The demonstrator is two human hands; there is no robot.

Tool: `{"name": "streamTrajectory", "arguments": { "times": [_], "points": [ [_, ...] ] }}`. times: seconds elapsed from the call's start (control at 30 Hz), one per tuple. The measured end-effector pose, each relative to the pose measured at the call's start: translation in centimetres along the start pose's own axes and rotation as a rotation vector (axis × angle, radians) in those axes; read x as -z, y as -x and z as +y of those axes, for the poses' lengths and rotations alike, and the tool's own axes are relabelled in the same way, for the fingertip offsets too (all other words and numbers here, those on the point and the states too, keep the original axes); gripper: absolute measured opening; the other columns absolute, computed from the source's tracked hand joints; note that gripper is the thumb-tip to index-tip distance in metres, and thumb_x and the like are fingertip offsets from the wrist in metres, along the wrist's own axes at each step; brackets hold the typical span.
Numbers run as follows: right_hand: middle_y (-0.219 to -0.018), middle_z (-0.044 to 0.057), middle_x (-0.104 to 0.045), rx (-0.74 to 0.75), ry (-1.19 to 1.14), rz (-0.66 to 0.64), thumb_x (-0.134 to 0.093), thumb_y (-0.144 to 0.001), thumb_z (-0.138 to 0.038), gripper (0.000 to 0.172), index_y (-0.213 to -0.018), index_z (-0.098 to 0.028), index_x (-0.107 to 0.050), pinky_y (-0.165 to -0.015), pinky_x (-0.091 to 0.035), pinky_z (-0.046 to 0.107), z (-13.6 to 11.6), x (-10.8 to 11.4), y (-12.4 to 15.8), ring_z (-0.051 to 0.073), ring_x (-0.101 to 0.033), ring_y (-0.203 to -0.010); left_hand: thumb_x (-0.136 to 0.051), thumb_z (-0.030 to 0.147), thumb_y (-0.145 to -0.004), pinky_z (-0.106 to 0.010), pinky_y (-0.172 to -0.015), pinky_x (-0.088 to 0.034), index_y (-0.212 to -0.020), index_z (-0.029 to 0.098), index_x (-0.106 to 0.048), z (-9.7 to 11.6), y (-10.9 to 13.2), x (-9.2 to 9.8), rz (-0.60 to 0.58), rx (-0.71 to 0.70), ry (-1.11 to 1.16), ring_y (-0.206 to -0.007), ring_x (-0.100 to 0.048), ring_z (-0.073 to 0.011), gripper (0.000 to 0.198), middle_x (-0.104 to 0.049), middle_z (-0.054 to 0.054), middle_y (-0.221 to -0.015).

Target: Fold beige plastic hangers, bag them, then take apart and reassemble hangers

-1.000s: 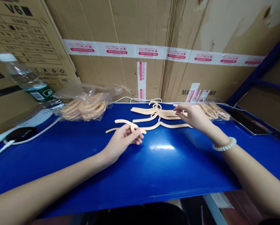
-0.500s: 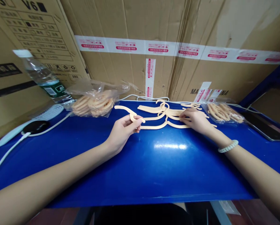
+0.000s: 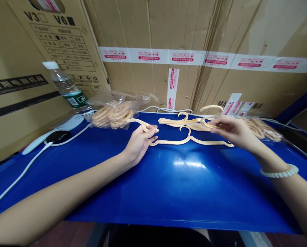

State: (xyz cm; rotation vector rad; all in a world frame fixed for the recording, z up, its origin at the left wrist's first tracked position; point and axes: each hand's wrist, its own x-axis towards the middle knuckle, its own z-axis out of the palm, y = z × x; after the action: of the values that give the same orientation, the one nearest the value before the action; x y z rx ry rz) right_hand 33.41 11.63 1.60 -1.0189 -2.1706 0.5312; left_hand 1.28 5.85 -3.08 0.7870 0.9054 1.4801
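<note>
Across the middle of the glossy blue tabletop (image 3: 148,195), a slim peach-coloured plastic clothes hanger (image 3: 190,138) lies flat, its hook pointing to the far side and its arms spread left and right. At its left end is the left hand (image 3: 140,142), the grip closed with thumb and fingers around a small curved peach plastic piece (image 3: 139,122), one end of which sticks out to the far left. To the right, the right hand (image 3: 234,132) has its grip pinched on a jointed peach plastic hanger part (image 3: 205,124), held above the tabletop; more peach hanger pieces lie beneath and behind it, partly overlapped.

At the far left sits a clear plastic bag of peach pieces (image 3: 114,115), near a clear bottle with a green label and white cap (image 3: 72,92). Left of the bag are a pale blue paddle-shaped brush (image 3: 67,123) and a black rounded device with a white cable (image 3: 58,136). Another clear bag of peach pieces (image 3: 265,129) lies beyond the right hand.
</note>
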Motion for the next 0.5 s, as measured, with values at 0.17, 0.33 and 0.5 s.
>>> {"name": "streamTrajectory", "arguments": {
  "times": [0.17, 0.33, 0.5],
  "points": [
    [-0.092, 0.009, -0.072, 0.047, -0.033, -0.04, -0.076, -0.084, -0.048, 0.031, -0.093, -0.019, -0.072, -0.077, -0.056, 0.034, -0.12, 0.22, 0.01, 0.024, -0.068, -0.084, -0.07, 0.01, -0.079, -0.038, -0.094, -0.051, -0.075, 0.015, -0.052, 0.11, 0.14, 0.03, -0.109, 0.056, 0.102, -0.096, -0.064, -0.0179, 0.019, -0.065, -0.006, -0.107],
    [-0.095, 0.009, -0.072, 0.039, -0.058, -0.083, -0.076, -0.085, -0.046, 0.03, -0.096, -0.019, -0.072, -0.077, -0.056, 0.032, 0.24, 0.42, 0.03, 0.024, -0.069, -0.087, -0.068, 0.012, -0.082, -0.033, -0.081, -0.053, -0.076, 0.017, -0.049, 0.25, 0.51, -0.05, -0.168, 0.072, 0.086, -0.083, -0.067, -0.0172, 0.02, -0.068, -0.006, -0.099],
    [-0.094, 0.01, -0.073, 0.03, -0.027, -0.064, -0.076, -0.083, -0.05, 0.034, -0.093, -0.018, -0.073, -0.079, -0.056, 0.035, -0.07, 0.52, 0.02, 0.025, -0.068, -0.087, -0.066, 0.012, -0.082, -0.03, -0.073, -0.052, -0.077, 0.017, -0.049, 0.18, 0.72, -0.11, -0.159, 0.088, 0.073, -0.075, -0.065, -0.0152, 0.019, -0.067, -0.004, -0.095]
  ]
}}
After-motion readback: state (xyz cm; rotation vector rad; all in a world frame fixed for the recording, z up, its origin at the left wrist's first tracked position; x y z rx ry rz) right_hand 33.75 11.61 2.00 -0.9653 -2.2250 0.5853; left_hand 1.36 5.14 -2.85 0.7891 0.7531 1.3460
